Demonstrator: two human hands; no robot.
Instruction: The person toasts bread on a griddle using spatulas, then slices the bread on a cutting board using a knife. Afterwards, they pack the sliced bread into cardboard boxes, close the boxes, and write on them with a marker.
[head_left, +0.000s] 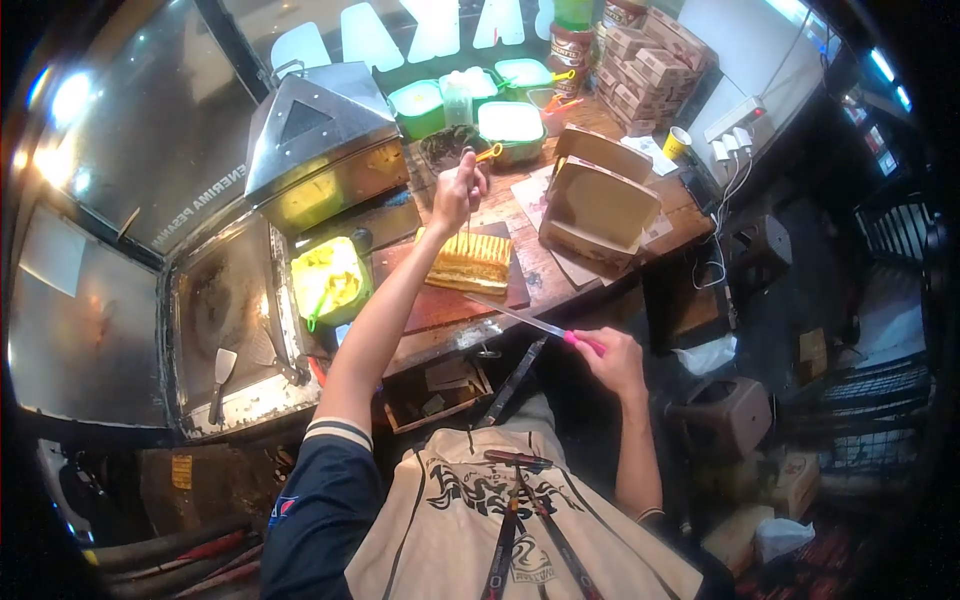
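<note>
A toasted stacked bread loaf, its top marked with cut lines, lies on a brown cutting board. Above its far edge, my left hand is closed; something thin seems to run from it down to the bread, but I cannot make out what it is. My right hand grips a knife by its pink handle, in front of the board. The blade points left, its tip near the loaf's front edge. Right of the bread stands an open cardboard box.
Left are a griddle with a spatula, and a tub of yellow spread. Behind stand a metal-hooded box, lidded tubs and stacked cartons. An open drawer juts out below the counter.
</note>
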